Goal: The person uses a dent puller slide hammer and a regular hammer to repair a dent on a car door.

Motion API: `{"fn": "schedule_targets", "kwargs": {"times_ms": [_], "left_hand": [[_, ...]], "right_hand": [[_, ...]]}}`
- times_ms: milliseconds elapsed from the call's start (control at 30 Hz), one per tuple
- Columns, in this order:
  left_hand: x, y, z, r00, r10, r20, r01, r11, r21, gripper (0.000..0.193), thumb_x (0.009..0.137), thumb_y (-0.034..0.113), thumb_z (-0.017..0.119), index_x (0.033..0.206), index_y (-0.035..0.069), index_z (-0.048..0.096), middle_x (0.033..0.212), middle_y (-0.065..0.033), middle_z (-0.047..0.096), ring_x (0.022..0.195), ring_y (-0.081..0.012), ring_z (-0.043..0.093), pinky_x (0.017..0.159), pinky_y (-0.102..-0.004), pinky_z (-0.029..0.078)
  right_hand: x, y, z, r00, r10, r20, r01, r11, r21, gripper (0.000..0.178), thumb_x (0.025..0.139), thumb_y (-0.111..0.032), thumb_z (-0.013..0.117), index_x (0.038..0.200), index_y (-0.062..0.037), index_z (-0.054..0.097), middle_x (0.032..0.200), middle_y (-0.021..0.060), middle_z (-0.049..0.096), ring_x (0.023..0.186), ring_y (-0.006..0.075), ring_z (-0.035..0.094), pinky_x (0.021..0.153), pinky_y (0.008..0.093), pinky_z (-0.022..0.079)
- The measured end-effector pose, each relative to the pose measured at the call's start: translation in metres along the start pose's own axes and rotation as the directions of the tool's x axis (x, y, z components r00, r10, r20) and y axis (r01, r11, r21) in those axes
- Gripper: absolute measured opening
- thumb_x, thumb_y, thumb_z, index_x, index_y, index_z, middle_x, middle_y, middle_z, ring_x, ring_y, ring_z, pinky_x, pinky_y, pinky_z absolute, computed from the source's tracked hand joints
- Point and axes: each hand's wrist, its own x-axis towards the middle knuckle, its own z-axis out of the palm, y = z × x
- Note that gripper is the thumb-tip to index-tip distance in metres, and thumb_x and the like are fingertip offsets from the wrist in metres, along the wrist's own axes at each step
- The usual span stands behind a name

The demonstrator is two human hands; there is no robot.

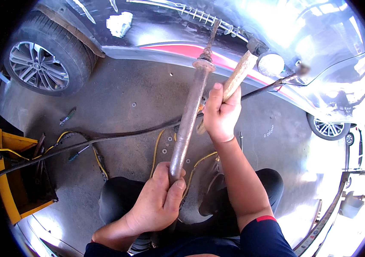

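My left hand (159, 199) is closed round the near end of a dent puller (189, 115), a long steel bar with a flange. Its thin hooked tip reaches a rod with a row of metal rings (199, 15) along the dark car side panel (161, 32). In my right hand (223, 113) is a hammer (240, 73), gripped by its wooden handle. The hammer's head, with a pale round face, is close to the panel, right of the puller's tip; whether it touches cannot be told.
A thick black cable (126, 135) crosses behind the puller to the panel at right. Yellow hoses (197, 165), washers (164, 151) and a screwdriver (79, 153) lie on the floor. A yellow cart (7, 171) stands left, below a car wheel (41, 66).
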Motion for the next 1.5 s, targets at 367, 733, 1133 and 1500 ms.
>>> {"fn": "schedule_targets", "kwargs": {"times_ms": [367, 733, 1133, 1500], "left_hand": [[0.0, 0.0, 0.001, 1.0, 0.008, 0.0, -0.008, 1.0, -0.01, 0.018, 0.103, 0.013, 0.043, 0.117, 0.001, 0.04, 0.079, -0.0011, 0.046, 0.053, -0.0052, 0.042, 0.049, -0.0229, 0.04], [0.0, 0.004, 0.001, 1.0, -0.002, 0.002, 0.002, 1.0, 0.003, 0.019, 0.103, 0.014, 0.043, 0.116, 0.001, 0.04, 0.079, -0.0017, 0.047, 0.054, -0.0052, 0.043, 0.049, -0.0229, 0.04], [0.0, 0.009, 0.0, 0.999, -0.05, -0.019, 0.051, 0.998, 0.027, 0.02, 0.101, 0.013, 0.048, 0.115, 0.0, 0.042, 0.08, -0.0046, 0.051, 0.059, -0.0098, 0.049, 0.056, -0.0271, 0.044], [0.0, 0.009, 0.001, 0.995, -0.09, -0.041, 0.092, 0.995, 0.048, 0.02, 0.099, 0.01, 0.051, 0.114, -0.001, 0.044, 0.08, -0.0072, 0.056, 0.064, -0.0138, 0.056, 0.062, -0.0306, 0.047]], "right_hand": [[0.004, -0.011, 0.003, 0.994, -0.019, -0.105, 0.024, 0.999, 0.049, 0.017, 0.097, -0.012, 0.059, 0.098, 0.0006, 0.048, 0.064, 0.0093, 0.056, 0.054, 0.0159, 0.055, 0.054, 0.0318, 0.047], [0.002, -0.007, 0.003, 0.991, -0.098, -0.089, 0.097, 0.995, -0.022, 0.015, 0.097, -0.012, 0.059, 0.096, 0.0001, 0.049, 0.065, 0.0092, 0.059, 0.054, 0.0178, 0.058, 0.054, 0.0312, 0.048], [0.007, 0.01, 0.003, 0.993, -0.068, -0.095, 0.071, 0.997, 0.034, 0.014, 0.097, -0.012, 0.058, 0.098, -0.0005, 0.05, 0.065, 0.0108, 0.059, 0.054, 0.0205, 0.059, 0.055, 0.0325, 0.048], [0.009, -0.002, 0.002, 0.976, -0.206, -0.07, 0.197, 0.973, -0.117, 0.016, 0.095, -0.011, 0.061, 0.097, 0.0002, 0.05, 0.067, 0.0136, 0.061, 0.057, 0.0223, 0.064, 0.057, 0.0319, 0.05]]}}
